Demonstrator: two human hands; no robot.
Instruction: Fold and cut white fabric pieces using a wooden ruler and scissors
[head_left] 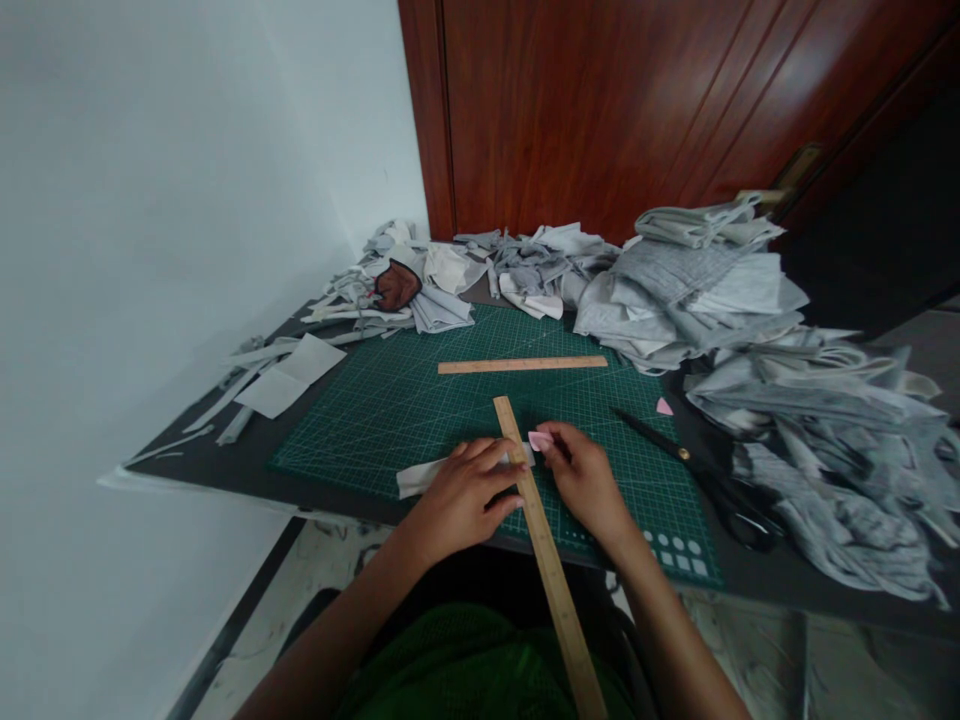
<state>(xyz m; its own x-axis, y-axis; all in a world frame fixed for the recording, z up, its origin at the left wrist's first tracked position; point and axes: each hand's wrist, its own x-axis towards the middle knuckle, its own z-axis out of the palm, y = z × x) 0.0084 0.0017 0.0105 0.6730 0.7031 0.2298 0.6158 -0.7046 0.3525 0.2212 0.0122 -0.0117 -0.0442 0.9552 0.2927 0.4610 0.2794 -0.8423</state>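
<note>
A wooden ruler (549, 570) lies slantwise over a pale grey fabric strip (417, 479) near the front of the green cutting mat (352, 400). My left hand (466, 495) holds the ruler down, its fingertips and thumb pressed at the ruler's left edge, covering part of the strip. Just right of the ruler, my right hand (581, 475) pinches a pink piece of tailor's chalk (539, 440) close to the strip's right end. The ruler's near end reaches over the table edge toward my body.
Another wooden ruler (523, 365) lies across the mat. Black scissors (705, 470) and a second pink chalk piece (664, 406) are on the right. Stacked grey fabric (690, 290) and scraps (540, 260) line the back and right; a white piece (291, 377) lies left.
</note>
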